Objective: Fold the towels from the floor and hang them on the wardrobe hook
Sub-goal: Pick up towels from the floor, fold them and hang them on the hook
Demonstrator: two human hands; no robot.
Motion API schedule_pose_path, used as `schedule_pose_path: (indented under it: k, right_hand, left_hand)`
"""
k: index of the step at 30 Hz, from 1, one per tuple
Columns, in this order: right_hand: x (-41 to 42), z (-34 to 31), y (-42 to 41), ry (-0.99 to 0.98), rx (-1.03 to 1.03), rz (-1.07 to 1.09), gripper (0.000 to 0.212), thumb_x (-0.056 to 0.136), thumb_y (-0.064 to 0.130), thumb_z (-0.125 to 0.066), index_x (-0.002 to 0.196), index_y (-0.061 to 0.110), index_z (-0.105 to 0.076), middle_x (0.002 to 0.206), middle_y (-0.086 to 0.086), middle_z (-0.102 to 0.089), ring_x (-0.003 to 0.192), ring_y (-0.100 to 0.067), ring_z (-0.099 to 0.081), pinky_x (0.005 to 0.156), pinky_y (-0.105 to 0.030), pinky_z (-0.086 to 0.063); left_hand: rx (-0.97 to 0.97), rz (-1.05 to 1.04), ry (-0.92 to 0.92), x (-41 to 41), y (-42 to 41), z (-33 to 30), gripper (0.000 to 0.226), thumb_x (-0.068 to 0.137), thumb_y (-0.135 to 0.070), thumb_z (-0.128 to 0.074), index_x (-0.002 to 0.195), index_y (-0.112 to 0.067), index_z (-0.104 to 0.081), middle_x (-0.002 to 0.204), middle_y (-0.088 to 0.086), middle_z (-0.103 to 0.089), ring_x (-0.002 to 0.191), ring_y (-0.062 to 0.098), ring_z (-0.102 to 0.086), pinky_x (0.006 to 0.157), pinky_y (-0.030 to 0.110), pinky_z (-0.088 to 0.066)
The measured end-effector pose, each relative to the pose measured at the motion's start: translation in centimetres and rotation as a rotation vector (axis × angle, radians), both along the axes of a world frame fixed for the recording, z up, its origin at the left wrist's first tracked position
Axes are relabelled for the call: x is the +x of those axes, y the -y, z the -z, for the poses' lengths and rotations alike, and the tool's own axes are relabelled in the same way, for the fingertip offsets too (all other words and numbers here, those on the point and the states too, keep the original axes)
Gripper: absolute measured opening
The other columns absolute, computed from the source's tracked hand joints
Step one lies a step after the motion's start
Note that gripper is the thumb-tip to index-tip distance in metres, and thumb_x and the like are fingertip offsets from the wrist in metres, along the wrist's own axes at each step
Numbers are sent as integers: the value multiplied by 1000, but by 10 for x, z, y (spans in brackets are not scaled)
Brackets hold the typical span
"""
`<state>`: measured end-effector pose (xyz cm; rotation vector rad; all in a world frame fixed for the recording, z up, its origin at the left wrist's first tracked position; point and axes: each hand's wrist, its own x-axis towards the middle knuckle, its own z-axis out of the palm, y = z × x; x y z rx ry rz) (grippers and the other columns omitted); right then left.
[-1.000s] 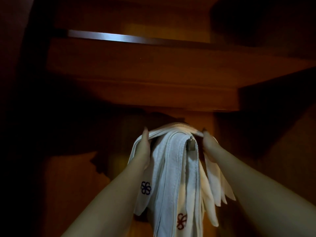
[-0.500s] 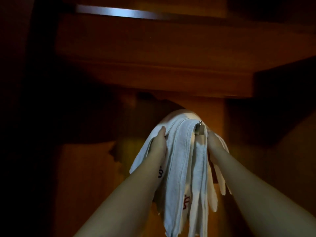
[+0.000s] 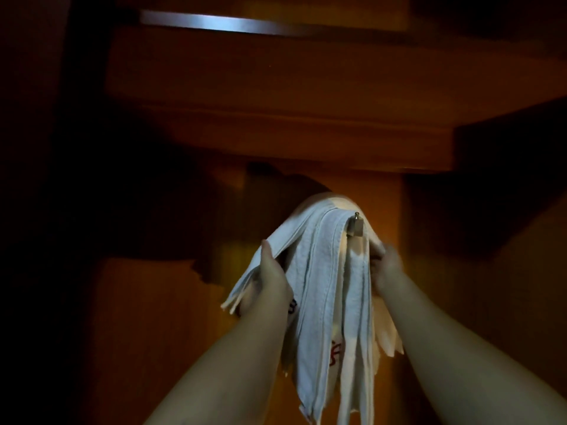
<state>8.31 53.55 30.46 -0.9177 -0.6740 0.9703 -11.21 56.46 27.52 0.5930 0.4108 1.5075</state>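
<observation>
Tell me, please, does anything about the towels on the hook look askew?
Slightly: the towels bunch unevenly over the hook, their ends splaying at different heights, while the left hand and right hand hold them.

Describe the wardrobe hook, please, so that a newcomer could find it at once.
Start at the wooden shelf crossing the wardrobe's top, then drop to the white towels hanging between the left hand and right hand. The hook pokes out at their crest: small, metal, ball-tipped, the only shiny thing amid cloth.
</observation>
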Motion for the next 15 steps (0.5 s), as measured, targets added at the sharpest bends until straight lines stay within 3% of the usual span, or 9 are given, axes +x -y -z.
schedule_pose_path:
  k: [2,4,6,10,12,13,15]
  right_hand:
    - [8,14,-2,8,-78,33,39,97,45,-47,95,9,-62,79,-9,-61,67,-24,-54,60,-33,-43]
    - [10,29,-3,20,-157,17,37,93,42,-54,104,9,-66,93,-12,-68,86,-28,-63,81,-40,-52]
    - [4,41,-3,19,-191,-37,38,91,40,-57,108,8,-69,102,-16,-73,101,-35,-67,97,-48,-51]
    - [-15,46,2,-9,-188,-112,40,101,37,-46,102,3,-67,82,-19,-75,91,-38,-67,76,-47,-54]
    - [-16,48,6,-40,-203,-130,39,103,32,-42,110,1,-65,102,-20,-72,104,-39,-65,92,-50,-53]
    - [-13,51,7,-42,-234,-126,37,102,29,-41,112,2,-64,109,-20,-69,110,-38,-63,101,-50,-49]
    - [-8,66,17,-2,-319,-105,29,98,28,-42,99,8,-63,101,-16,-66,103,-34,-62,100,-44,-45]
  left_hand:
    - [-59,-56,15,-3,6,10,66,94,-55,-57,141,-9,-53,131,19,-62,118,39,-61,106,52,-46]
    - [-114,-78,-43,1,14,20,56,92,-46,-61,129,-5,-61,115,20,-70,103,38,-68,99,49,-52]
    - [-196,-53,-104,9,25,28,50,86,-45,-64,114,-4,-69,99,19,-75,93,37,-72,93,49,-56]
    - [-218,12,-160,22,38,31,48,86,-44,-60,103,-1,-74,89,15,-76,83,33,-74,85,46,-59]
    - [-262,-49,-179,17,44,27,47,84,-43,-61,98,1,-69,75,9,-71,64,24,-67,65,31,-57]
    - [-297,-80,-197,13,49,27,47,83,-42,-63,103,0,-66,79,9,-70,67,24,-66,67,31,-56]
    - [-385,-134,-201,3,53,38,55,86,-32,-64,135,-8,-56,109,9,-68,98,31,-67,92,47,-54]
